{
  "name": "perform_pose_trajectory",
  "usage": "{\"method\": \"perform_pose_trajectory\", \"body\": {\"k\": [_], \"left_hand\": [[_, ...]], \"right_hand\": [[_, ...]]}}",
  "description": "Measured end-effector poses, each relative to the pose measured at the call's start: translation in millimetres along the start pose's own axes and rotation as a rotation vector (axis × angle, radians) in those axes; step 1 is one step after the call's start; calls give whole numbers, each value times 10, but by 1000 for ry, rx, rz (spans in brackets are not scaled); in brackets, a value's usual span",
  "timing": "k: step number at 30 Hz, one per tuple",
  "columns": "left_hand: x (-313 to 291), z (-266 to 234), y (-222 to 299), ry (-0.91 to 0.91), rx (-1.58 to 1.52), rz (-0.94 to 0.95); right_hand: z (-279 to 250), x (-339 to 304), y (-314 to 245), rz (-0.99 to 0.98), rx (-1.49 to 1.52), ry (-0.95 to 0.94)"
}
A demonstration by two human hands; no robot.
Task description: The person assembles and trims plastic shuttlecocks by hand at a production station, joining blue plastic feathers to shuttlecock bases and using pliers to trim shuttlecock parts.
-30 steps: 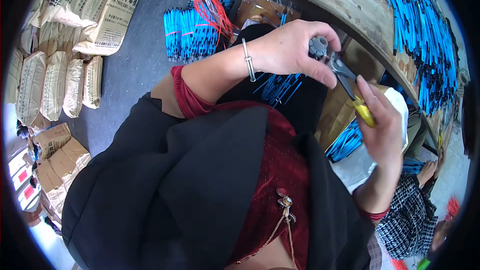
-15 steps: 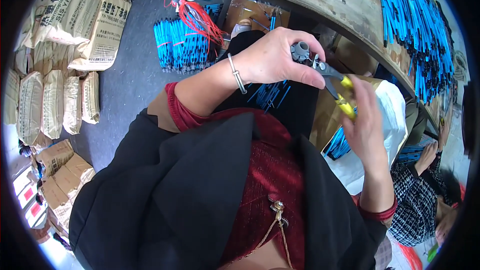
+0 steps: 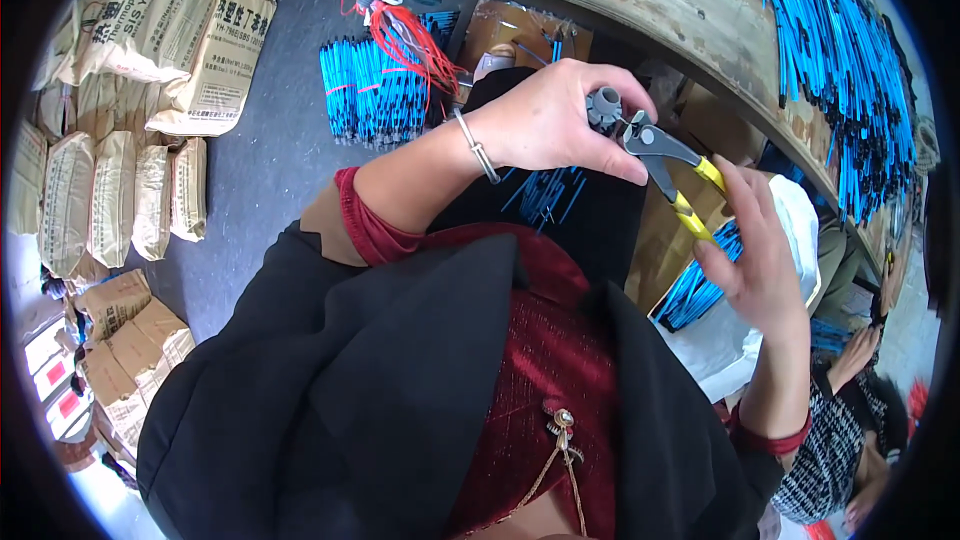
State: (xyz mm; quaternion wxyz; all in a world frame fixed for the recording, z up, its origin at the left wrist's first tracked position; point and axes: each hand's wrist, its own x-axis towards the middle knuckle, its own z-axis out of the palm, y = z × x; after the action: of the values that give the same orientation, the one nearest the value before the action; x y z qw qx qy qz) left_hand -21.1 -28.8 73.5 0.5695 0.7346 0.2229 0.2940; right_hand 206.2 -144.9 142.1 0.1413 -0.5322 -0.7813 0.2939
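Observation:
My left hand (image 3: 555,120) is closed around a grey ribbed plastic piece with a round hollow end (image 3: 606,105), thumb below and fingers curled over the top. Cutting pliers (image 3: 660,148) with dark jaws and yellow grips are in my right hand (image 3: 765,275). Their jaws are beside the grey piece, near my left thumb; I cannot tell whether they touch it. The yellow grips stand apart, with my right fingers on the upper one and the thumb at the lower one. Thin blue rods with dark ends (image 3: 548,195) lie on my dark lap below my left hand.
A white sack (image 3: 795,230) and blue rods (image 3: 700,290) are by my right hand. Bundled blue rods (image 3: 375,90) and red cords (image 3: 415,45) lie at upper left. A wooden bench (image 3: 640,0) spans the top. Paper sacks (image 3: 215,60) stand left; a co-worker (image 3: 825,450) sits right.
My right hand, blurred before, has moved right and slightly down, and its fingers are spread wider on the plier grips. My left hand still holds the grey piece in nearly the same place.

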Motion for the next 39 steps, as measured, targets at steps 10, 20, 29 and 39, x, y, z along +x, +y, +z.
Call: {"method": "perform_pose_trajectory", "body": {"k": [10,20,29,39], "left_hand": [[-10,-51,-33,-138,-92,-80],[61,-59,-82,-221,-160,-70],[-9,-20,-52,-186,-40,87],[-9,65,28,2,23,-115]], "right_hand": [[-87,-103,-21,237,27,-116],[509,-74,394,409,1351,-593],[501,-287,402,461,1089,-517],[206,-19,29,-21,73,-5]]}}
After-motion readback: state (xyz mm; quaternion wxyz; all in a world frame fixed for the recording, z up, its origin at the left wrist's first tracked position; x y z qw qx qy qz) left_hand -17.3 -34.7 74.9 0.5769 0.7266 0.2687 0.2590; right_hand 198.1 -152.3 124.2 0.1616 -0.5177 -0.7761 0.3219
